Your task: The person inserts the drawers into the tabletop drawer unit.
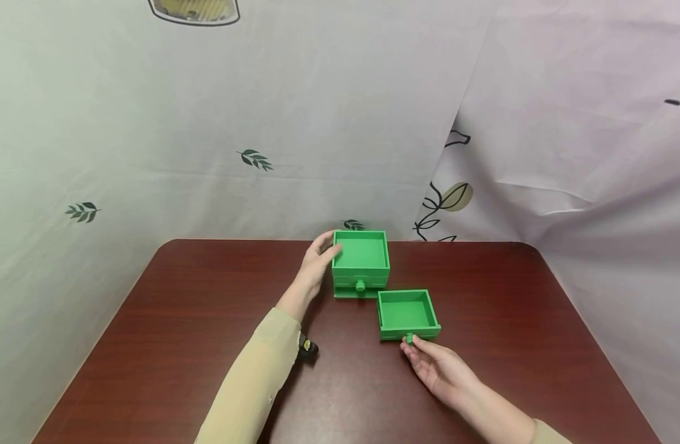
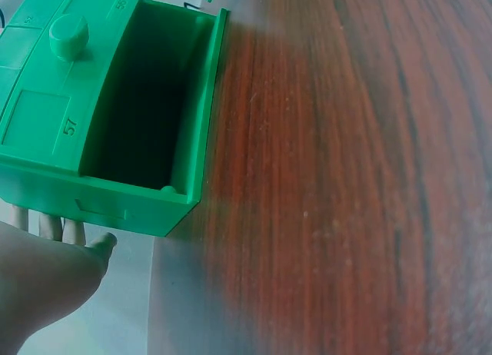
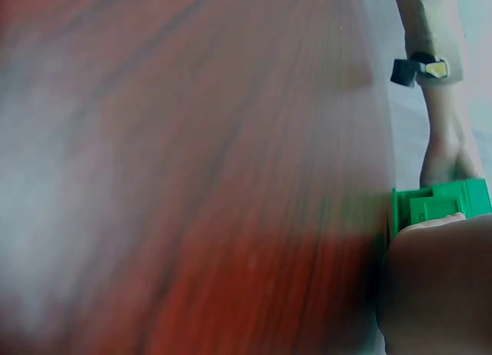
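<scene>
A green drawer box [image 1: 360,275] stands near the table's back edge, with a round knob [image 2: 69,37] on its upper drawer front. Its lower slot [image 2: 146,101] gapes open with no drawer inside. My left hand [image 1: 313,264] holds the box by its left side, thumb over the top rim and fingers toward the back. To the front right of the box is a loose green drawer [image 1: 407,312], upright, its tray bare inside. My right hand [image 1: 445,373] pinches this drawer's small front knob [image 1: 410,338] between thumb and fingers.
The dark red wood-grain table [image 1: 206,320] lies beneath both hands. A pale printed cloth [image 1: 317,123] hangs right behind its back edge. On the left wrist is a small black device [image 1: 307,348].
</scene>
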`<state>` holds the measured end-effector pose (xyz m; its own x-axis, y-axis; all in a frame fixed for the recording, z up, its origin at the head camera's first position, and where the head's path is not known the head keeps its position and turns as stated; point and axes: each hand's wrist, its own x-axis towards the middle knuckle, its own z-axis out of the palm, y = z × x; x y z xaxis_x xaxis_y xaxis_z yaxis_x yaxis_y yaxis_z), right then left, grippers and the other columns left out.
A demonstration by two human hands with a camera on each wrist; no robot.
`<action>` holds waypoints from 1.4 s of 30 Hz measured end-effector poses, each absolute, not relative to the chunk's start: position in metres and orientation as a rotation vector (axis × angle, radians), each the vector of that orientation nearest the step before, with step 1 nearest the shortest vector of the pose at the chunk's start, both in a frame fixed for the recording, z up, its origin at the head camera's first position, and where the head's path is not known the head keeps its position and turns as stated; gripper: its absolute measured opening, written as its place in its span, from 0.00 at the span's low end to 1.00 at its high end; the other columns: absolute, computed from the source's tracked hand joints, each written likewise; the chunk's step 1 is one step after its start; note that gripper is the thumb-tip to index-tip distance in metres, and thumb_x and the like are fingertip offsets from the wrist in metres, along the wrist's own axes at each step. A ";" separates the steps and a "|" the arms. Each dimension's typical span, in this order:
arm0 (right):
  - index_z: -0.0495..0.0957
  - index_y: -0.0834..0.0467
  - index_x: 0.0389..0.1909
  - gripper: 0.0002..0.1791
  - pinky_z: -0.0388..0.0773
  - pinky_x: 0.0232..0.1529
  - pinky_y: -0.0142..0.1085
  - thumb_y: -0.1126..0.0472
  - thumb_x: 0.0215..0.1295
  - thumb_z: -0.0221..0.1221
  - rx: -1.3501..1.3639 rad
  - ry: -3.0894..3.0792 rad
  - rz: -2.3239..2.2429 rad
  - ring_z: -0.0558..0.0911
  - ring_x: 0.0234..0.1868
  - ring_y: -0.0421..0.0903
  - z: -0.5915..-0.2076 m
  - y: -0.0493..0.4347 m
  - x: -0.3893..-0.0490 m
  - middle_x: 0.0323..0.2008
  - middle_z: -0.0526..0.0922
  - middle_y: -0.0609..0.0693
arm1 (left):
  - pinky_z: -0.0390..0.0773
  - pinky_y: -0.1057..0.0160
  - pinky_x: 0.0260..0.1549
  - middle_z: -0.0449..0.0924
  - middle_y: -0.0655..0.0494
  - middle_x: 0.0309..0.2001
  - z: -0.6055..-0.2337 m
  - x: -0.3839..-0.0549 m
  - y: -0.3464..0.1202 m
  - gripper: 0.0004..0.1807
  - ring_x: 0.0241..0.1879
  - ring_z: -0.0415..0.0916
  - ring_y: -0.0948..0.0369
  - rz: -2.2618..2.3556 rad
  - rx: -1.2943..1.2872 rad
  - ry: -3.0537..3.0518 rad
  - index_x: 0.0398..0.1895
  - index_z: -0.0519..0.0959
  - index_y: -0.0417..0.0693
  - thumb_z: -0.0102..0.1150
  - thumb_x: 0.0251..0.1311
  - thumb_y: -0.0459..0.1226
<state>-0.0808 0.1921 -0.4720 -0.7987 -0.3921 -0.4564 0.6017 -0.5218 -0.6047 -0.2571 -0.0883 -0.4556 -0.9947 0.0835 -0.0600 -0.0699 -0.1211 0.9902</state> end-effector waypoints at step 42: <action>0.84 0.56 0.41 0.15 0.83 0.50 0.21 0.66 0.84 0.50 0.359 1.016 -2.296 0.89 0.43 0.35 -0.475 0.113 -0.080 0.39 0.90 0.46 | 0.60 0.46 0.81 0.67 0.45 0.78 -0.457 -0.257 -0.089 0.31 0.80 0.60 0.48 2.261 0.006 2.019 0.79 0.68 0.48 0.60 0.75 0.38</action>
